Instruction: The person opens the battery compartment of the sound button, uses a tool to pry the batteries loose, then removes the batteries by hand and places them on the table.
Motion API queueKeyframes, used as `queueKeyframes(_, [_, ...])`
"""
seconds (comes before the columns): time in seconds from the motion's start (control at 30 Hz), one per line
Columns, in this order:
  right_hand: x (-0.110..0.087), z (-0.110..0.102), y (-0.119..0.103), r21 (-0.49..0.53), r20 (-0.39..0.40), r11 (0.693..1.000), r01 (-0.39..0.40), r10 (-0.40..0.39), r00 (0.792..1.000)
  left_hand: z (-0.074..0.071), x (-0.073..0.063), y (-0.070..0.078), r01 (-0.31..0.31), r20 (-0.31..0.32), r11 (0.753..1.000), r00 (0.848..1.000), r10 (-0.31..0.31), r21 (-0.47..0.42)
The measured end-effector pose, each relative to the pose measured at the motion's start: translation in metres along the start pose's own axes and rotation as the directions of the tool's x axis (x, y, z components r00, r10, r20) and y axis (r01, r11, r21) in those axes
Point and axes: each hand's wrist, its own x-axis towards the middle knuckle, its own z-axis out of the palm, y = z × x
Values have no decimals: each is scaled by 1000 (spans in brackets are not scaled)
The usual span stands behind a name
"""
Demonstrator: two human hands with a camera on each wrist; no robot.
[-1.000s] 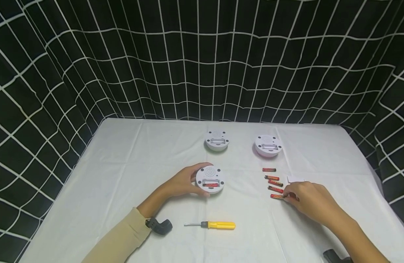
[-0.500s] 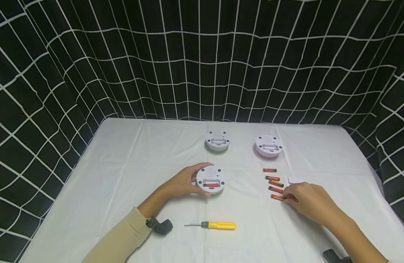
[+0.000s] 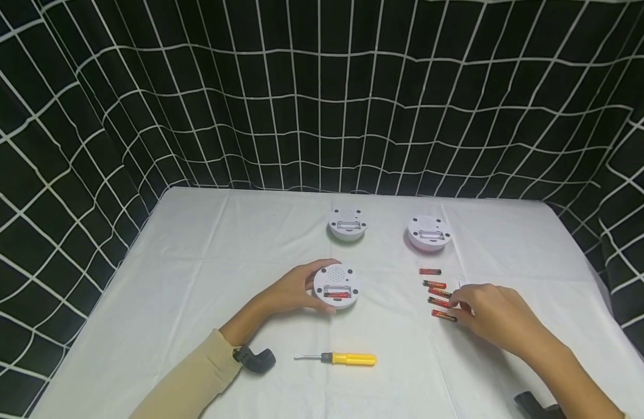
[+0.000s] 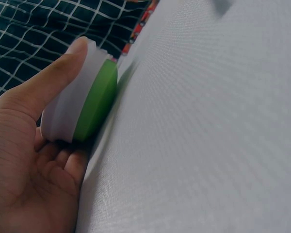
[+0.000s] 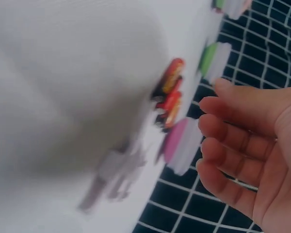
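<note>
My left hand [image 3: 292,289] grips a round white device [image 3: 336,274], thumb on the near side and fingers on the far side. Its underside faces up, showing a battery compartment with one red battery [image 3: 336,295] in it. The left wrist view shows the device's lower part in green [image 4: 98,99]. My right hand [image 3: 491,317] hovers over the table with loosely bent fingers, holding nothing. Beside its fingertips lie several loose red batteries [image 3: 444,315], roughly in a column. In the right wrist view they look blurred [image 5: 170,92].
Two similar round devices, one at the back middle [image 3: 347,224] and one with a pink part [image 3: 429,233], lie compartment up. A yellow-handled screwdriver [image 3: 353,359] lies in front. Pale plastic pieces [image 5: 116,167] lie near my right hand, mostly hidden in the head view.
My right hand has drawn slightly up and away from the nearest battery, which now shows whole and lies slightly turned. My left hand and its device stay still.
</note>
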Motion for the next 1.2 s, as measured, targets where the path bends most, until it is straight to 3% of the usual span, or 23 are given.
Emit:
queueKeyframes(0.33, [15,-15,-22,44,-78,993,109,-106,991,-1,0,1,-3,5,1000,1000,3,-10])
queueKeyframes(0.63, [35,-19,-49,59,-146,978,202,-192,970,0,0,2,-2,1,1000,1000,2,-4])
queueKeyframes(1.2, [65,1,-86,88,-159,951,295,-279,947,-1,1,0,-9,8,1000,1000,10,-19])
